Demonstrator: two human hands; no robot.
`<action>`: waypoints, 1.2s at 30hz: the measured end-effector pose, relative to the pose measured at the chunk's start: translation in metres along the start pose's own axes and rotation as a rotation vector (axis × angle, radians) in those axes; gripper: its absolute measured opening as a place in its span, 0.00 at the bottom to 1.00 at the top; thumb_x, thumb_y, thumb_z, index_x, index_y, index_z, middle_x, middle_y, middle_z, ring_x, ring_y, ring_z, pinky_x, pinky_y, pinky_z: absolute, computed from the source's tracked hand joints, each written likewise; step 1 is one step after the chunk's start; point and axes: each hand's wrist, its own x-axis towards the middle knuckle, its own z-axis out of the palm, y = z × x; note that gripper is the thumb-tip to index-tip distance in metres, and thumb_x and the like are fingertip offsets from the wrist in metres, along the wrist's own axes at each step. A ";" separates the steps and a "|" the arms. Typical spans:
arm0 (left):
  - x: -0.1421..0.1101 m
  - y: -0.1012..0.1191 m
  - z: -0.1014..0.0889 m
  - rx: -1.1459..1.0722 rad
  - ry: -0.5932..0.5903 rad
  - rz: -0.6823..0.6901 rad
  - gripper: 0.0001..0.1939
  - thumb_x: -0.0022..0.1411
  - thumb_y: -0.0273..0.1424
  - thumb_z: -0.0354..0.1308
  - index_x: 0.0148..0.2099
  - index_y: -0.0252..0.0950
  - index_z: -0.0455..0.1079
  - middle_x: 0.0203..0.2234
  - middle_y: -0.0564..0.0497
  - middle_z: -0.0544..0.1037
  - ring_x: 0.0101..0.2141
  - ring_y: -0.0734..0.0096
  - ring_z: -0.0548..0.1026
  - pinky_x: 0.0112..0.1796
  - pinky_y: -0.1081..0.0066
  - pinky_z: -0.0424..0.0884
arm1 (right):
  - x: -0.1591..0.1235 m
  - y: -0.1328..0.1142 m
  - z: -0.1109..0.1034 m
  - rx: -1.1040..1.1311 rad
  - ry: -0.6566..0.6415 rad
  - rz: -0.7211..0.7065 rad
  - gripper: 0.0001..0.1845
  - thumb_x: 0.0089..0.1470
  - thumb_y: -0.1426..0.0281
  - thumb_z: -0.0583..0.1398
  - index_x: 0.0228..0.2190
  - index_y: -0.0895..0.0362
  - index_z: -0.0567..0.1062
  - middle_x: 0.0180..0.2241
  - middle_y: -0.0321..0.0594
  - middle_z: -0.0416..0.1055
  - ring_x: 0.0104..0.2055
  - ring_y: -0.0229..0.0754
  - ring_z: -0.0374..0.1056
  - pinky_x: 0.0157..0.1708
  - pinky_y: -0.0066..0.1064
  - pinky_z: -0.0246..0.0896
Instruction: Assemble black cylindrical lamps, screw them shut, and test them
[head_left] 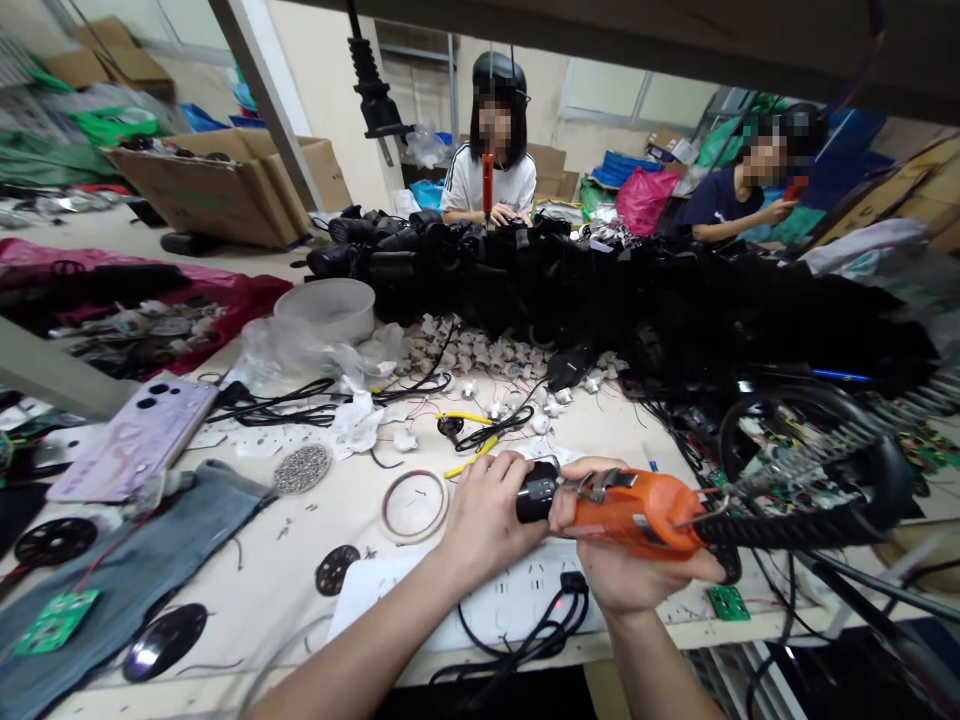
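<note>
My right hand is wrapped round an orange electric screwdriver held level, its tip pointing left, its black coiled cable running off to the right. My left hand is closed on a small black part that sits against the screwdriver's tip. Both hands hover above a white power strip near the table's front edge.
A large heap of black parts fills the table's middle and right. Small white pieces, wires, a tape ring, a pink phone, a white bowl and green circuit boards lie around. Two people sit across the table.
</note>
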 end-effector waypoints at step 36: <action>0.006 -0.009 0.000 -0.074 -0.063 -0.014 0.28 0.46 0.43 0.69 0.48 0.41 0.68 0.44 0.47 0.73 0.42 0.54 0.70 0.40 0.58 0.69 | 0.041 0.021 0.003 0.065 -0.081 -0.015 0.41 0.31 0.29 0.55 0.28 0.53 0.76 0.19 0.36 0.68 0.16 0.42 0.62 0.18 0.36 0.61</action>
